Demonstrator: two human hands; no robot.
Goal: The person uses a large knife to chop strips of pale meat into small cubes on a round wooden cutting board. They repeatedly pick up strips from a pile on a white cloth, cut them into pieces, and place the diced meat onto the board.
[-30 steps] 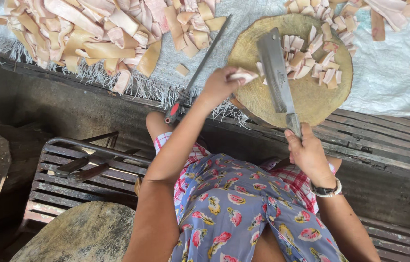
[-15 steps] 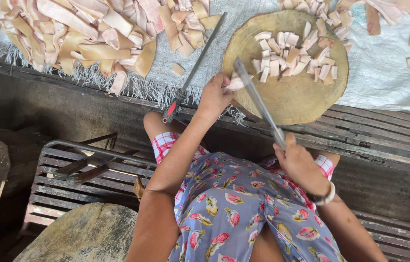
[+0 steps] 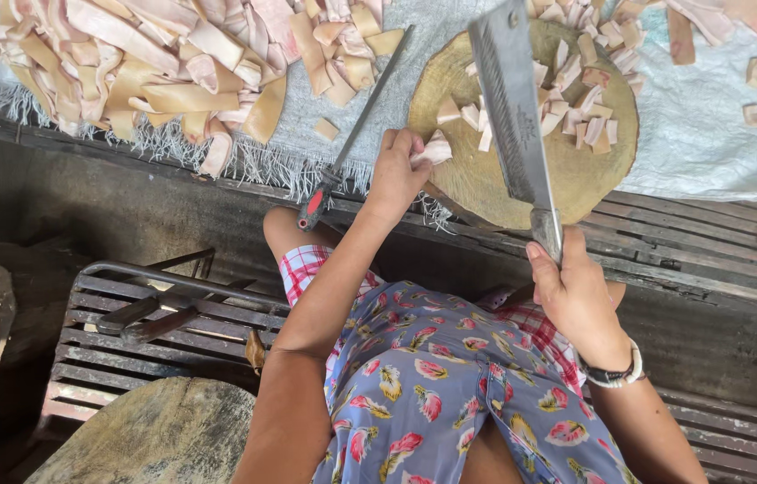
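a low slatted wooden table (image 3: 710,237) carries a pale woven sheet (image 3: 710,143) with a frayed fringe along its near edge; on the sheet lie a heap of long pale strips (image 3: 154,63) at the left, a thin knife with a red handle (image 3: 352,134), a round wooden chopping block (image 3: 567,175) and a few scattered cut pieces (image 3: 755,90) at the right

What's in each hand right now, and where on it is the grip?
Right hand grips the cleaver by its handle, blade raised over the round chopping block. Left hand pinches a pale strip by one end at the block's edge.
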